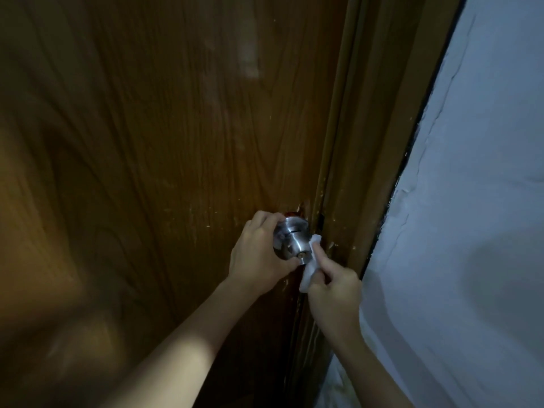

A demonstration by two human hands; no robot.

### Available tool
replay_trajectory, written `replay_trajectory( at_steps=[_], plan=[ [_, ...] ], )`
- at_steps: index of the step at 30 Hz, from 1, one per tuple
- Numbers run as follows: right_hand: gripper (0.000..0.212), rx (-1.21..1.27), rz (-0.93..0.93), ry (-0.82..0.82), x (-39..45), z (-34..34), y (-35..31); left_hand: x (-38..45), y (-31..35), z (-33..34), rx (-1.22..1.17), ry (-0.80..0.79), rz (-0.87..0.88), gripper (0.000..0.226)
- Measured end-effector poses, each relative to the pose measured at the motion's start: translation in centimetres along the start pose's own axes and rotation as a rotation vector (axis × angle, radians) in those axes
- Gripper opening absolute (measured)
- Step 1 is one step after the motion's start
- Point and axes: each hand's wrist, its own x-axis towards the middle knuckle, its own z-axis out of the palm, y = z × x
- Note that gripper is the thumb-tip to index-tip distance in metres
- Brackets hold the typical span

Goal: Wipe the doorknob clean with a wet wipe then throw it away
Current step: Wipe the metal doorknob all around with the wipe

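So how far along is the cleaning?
Midway. The left hand steadies the knob while the right hand presses the wipe against its right side, so wiping is under way. How much is already clean cannot be told. Throwing the wipe away is left; no bin shows.

Silver doorknob (291, 241), white wet wipe (310, 262), brown wood-grained door (147, 142), pale bluish-white wall (471, 201).

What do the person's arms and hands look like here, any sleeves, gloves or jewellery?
Both arms are bare as far as the picture shows, with no sleeve in view. The left hand and right hand wear no gloves. No ring, watch or bracelet shows on the fingers or wrists, though the dim light makes small details hard to see.
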Motion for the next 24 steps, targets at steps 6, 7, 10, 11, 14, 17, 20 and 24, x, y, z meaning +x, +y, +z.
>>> replay_trajectory(
  at_steps=[6, 7, 10, 11, 14, 17, 20, 24],
  plan=[
    [0.046, -0.254, -0.218, -0.038, 1.5, 0.4, -1.1, -0.1, 0.0, 0.0, 0.004, 0.003, 0.012, 0.072],
    [0.047, -0.288, -0.27, -0.036, 1.1, 0.4, -1.0, -0.1, 0.0, 0.0, 0.01, 0.003, 0.013, 0.073],
    [0.047, -0.314, -0.312, -0.025, 1.0, -0.2, -0.9, -0.2, 0.1, 0.0, 0.025, 0.012, 0.028, 0.073],
    [0.047, -0.328, -0.302, -0.033, 1.6, 0.0, -1.0, -0.2, 0.1, 0.1, 0.026, 0.013, 0.033, 0.072],
    [0.048, -0.378, -0.319, -0.098, 2.7, 0.7, -1.4, -0.1, 0.0, 0.1, 0.036, 0.024, 0.038, 0.071],
    [0.049, -0.44, -0.391, -0.088, 1.9, 0.3, -0.5, -0.2, -0.2, 0.1, 0.047, 0.024, 0.044, 0.072],
    [0.048, -0.447, -0.452, -0.064, 1.6, -0.6, -0.2, -0.2, -0.1, 0.2, 0.045, 0.025, 0.045, 0.072],
    [0.045, -0.566, -0.479, -0.13, 2.8, 1.1, -0.2, 0.0, -0.3, 0.1, 0.055, 0.019, 0.052, 0.067]
  ],
)
